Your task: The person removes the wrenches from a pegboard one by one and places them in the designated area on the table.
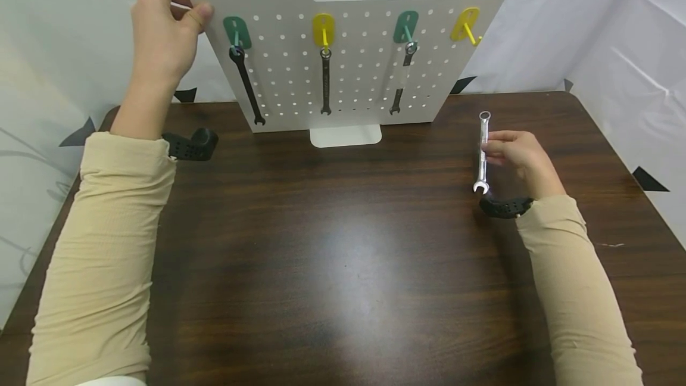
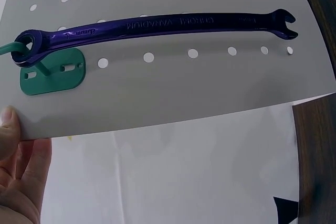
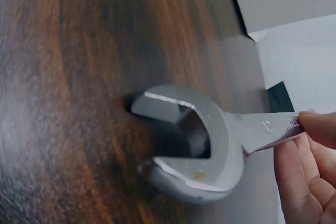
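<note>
A white pegboard stands upright at the back of the table, and my left hand grips its upper left corner between thumb and fingers. Off to the right of the board, my right hand pinches a silver combination wrench by its shank, ring end away from me. Three more wrenches hang by their ring ends: a dark one on the left green hook, another on a yellow hook, a third on the right green hook. The far-right yellow hook carries nothing.
The dark wood table spreads out in front of the board. A white foot plate juts forward under the board. White sheeting covers the walls behind and to the right. Black wrist mounts sit on both arms.
</note>
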`<state>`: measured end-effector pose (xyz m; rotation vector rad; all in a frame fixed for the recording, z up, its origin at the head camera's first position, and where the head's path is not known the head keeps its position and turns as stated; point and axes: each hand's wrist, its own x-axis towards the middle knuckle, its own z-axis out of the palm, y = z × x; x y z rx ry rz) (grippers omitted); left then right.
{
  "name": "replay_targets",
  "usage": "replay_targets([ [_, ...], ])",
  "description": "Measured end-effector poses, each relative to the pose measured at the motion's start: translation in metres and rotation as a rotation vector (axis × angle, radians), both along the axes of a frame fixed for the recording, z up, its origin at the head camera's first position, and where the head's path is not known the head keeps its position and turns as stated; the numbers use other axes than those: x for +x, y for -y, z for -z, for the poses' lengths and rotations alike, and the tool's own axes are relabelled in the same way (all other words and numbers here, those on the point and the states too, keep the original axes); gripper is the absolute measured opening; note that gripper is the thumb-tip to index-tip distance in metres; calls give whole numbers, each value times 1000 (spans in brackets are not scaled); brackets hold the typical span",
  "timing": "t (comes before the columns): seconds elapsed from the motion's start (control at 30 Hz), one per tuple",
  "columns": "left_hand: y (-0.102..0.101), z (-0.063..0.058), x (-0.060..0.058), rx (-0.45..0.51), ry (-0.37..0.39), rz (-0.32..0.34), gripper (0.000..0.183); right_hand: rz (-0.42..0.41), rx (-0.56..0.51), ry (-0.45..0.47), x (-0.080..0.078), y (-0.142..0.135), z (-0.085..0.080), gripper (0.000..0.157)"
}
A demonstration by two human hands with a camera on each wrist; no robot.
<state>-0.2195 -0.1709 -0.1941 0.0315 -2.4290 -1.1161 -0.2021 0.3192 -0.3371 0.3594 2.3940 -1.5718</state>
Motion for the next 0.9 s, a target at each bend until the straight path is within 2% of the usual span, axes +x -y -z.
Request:
replay_targets([
  [0.17,0,0,0,-17,4,-4,31,-36,16,47,-1,-4,3,53],
  [0.37,0,0,0,-5,5,-2,31,-50,18,83,-2,-5,5,60],
  [0.63,0,1,-1,7,3,-1,30,-58,51,119,-1,-6,6,61],
  [0.9,-1,1,-1,-8,0,-9,31,-62,54,95,-2,-4,7,62],
])
